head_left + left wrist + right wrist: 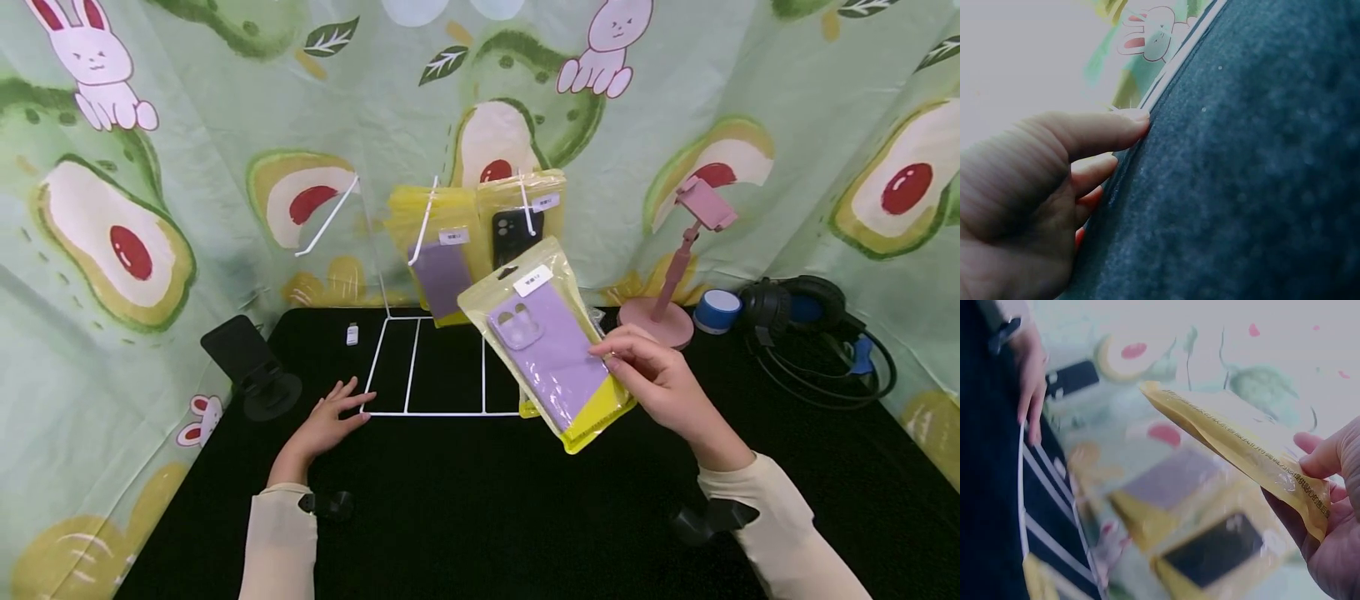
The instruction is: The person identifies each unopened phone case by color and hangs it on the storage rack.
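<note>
My right hand (656, 379) pinches the right edge of a yellow-and-clear bag holding a purple phone case (551, 354), tilted in front of a white wire rack (442, 414). The right wrist view shows the bag (1241, 444) nearly edge-on, thumb on one face. My left hand (326, 421) rests at the rack's front left corner, fingers spread, thumb tip against the white wire (1175, 65). On the rack's middle hook hang bags with a purple case (442, 279). The right hook carries bags with a black case (516, 233), partly hidden by the held bag.
The left hook (327, 218) is bare. A black phone stand (251, 367) and a small white bottle (352, 335) stand at left. At right are a pink phone stand (675, 275), a blue round container (717, 311) and black headphones (806, 312). A patterned curtain (390, 108) hangs behind.
</note>
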Demonstrator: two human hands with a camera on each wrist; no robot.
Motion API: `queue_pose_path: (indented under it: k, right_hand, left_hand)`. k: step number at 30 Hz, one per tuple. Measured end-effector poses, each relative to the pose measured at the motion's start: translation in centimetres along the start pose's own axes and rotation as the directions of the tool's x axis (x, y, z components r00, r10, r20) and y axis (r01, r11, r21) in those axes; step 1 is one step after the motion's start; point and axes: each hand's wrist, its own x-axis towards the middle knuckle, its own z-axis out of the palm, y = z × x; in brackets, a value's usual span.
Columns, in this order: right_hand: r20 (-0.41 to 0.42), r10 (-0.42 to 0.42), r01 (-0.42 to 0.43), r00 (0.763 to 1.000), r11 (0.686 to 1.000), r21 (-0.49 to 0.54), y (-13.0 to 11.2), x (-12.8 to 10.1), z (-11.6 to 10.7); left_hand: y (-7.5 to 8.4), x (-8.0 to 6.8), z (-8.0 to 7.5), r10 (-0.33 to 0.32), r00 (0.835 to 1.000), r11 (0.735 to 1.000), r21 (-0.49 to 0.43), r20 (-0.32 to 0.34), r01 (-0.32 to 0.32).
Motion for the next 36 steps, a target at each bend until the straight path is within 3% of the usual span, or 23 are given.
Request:
queue_pose_path:
  k: [6, 13, 21, 26, 31, 36]
  right_hand:
    - [0.048, -0.081, 0.078, 0.996, 0.995, 0.060, -1.4, 2.8, 2.4]
    - [0.077, -0.091, 0.086, 0.993, 0.994, 0.064, -1.5, 5.5, 4.9]
    - [0.053, -0.044, 0.042, 0.998, 0.998, 0.041, -0.2, 6.4, 6.0]
    - [0.007, 0.042, -0.043, 0.999, 0.997, 0.062, 1.4, 7.6, 6.4]
    - [-0.060, 0.151, -0.147, 0.987, 0.986, 0.077, 3.3, 10.0, 7.5]
    - [-0.105, 0.204, -0.200, 0.973, 0.979, 0.050, 4.8, 11.5, 8.6]
  left_hand:
    - [-0.1, 0.0, 0.1, 0.003, 1.000, 1.000, -0.003, -0.004, -0.003]
    - [-0.1, 0.0, 0.0, 0.006, 1.000, 1.000, -0.015, 0.015, -0.006]
    - [-0.2, -0.1, -0.2, 0.004, 1.000, 1.000, -0.010, 0.019, -0.004]
    - [0.0, -0.1, -0.4, 0.002, 1.000, 1.000, 0.001, 0.009, -0.002]
    - [0.3, -0.2, -0.5, -0.015, 1.000, 1.000, -0.005, 0.019, 0.015]
    - [0.3, 0.0, -0.2, -0.015, 1.000, 1.000, -0.009, 0.026, 0.015]
